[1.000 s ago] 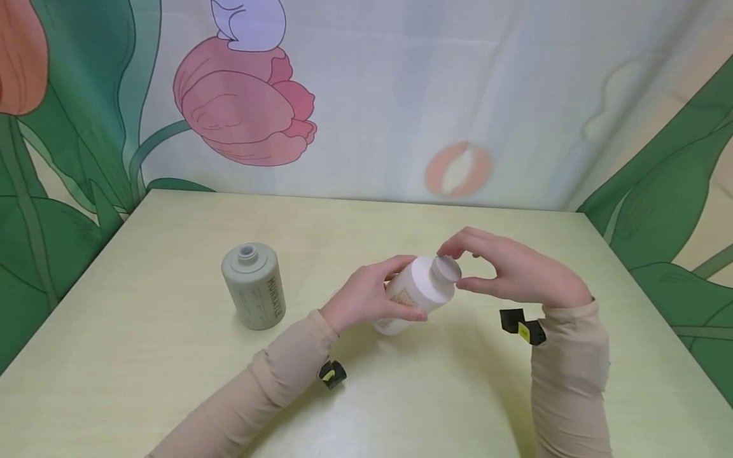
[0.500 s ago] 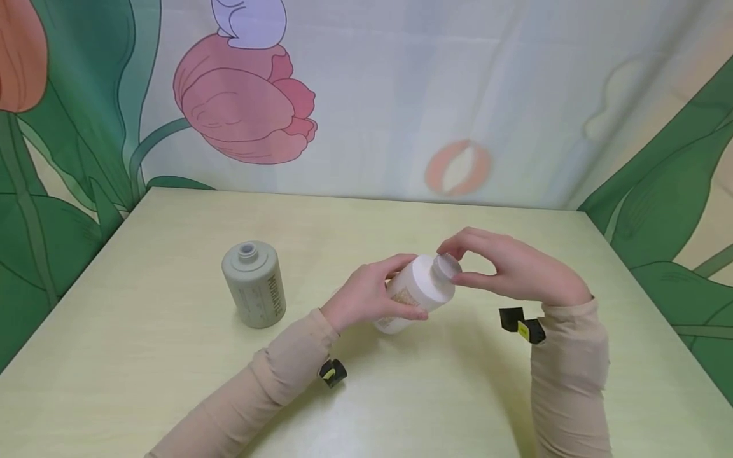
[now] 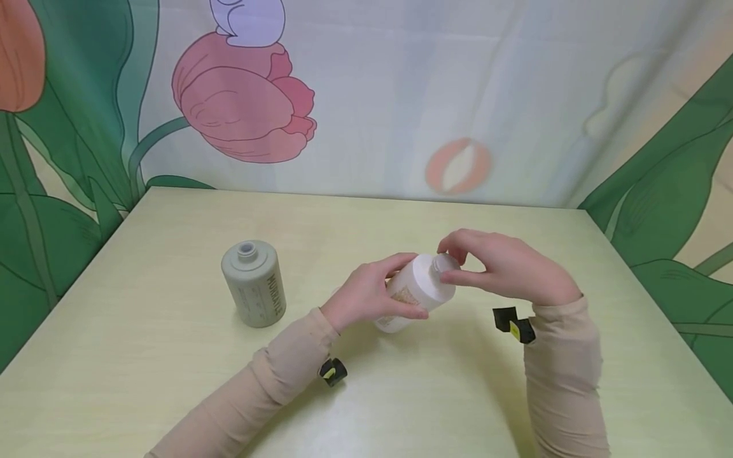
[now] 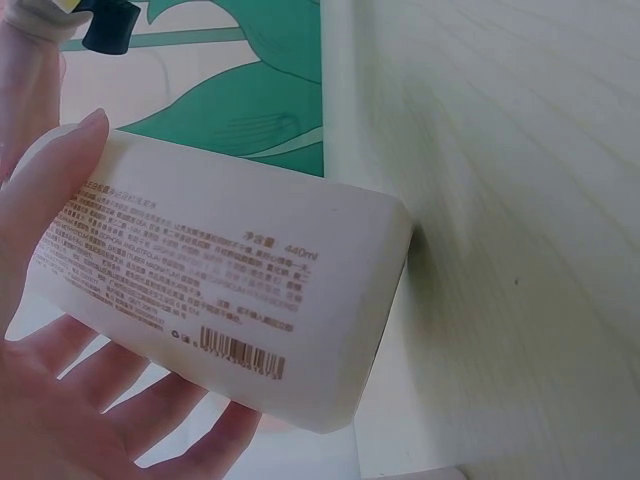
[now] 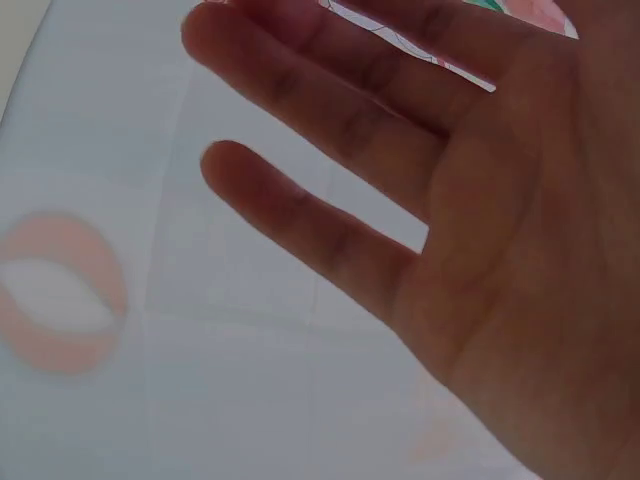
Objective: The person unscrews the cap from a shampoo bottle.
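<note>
A white bottle (image 3: 426, 280) leans to the right, tilted over the table, with its lower end close to the tabletop. My left hand (image 3: 366, 296) grips its body, thumb on the near side and fingers on the far side. Printed text and a barcode show on the bottle (image 4: 220, 270) in the left wrist view. At the upper end, my right hand (image 3: 512, 267) pinches the round white cap (image 3: 445, 262) between thumb and fingers. In the right wrist view the other fingers of my right hand (image 5: 500, 220) are spread, and the cap is out of sight.
A grey-green bottle (image 3: 254, 286) stands upright on the left of the table, its narrow neck uncapped. The pale wooden table (image 3: 172, 381) ends at the back against a curtain (image 3: 372, 95) printed with flowers and leaves.
My right hand has moved slightly left and closed in on the cap, from fingers loosely around it to a pinch. The left hand and both bottles stay put.
</note>
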A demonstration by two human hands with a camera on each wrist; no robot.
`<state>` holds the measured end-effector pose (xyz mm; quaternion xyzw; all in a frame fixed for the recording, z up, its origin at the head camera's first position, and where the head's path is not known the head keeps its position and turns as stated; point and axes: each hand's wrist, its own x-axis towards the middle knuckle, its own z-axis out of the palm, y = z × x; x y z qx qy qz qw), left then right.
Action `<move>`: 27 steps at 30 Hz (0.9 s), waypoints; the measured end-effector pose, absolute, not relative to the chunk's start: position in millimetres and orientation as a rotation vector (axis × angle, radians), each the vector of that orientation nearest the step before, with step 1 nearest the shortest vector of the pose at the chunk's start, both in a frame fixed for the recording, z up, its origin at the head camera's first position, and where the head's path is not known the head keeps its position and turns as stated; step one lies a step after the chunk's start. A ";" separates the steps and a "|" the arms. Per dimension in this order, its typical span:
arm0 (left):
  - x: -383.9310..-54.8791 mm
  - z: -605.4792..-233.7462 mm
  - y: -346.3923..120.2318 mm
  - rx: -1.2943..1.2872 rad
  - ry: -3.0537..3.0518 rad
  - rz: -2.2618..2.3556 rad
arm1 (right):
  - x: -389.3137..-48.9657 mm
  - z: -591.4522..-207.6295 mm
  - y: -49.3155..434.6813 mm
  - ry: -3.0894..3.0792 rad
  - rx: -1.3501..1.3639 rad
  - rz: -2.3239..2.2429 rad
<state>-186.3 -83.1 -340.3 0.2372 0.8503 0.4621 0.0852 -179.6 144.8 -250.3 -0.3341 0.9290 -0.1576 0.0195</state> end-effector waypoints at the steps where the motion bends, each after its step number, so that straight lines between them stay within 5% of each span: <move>1: -186.3 -340.2 -83.0 0.706 2.533 1.379 | -179.2 -250.0 144.5 2.881 -1.057 -0.486; 27: -186.9 -341.3 -83.3 0.739 2.538 1.374 | -176.3 -245.7 147.0 2.856 -1.027 -0.539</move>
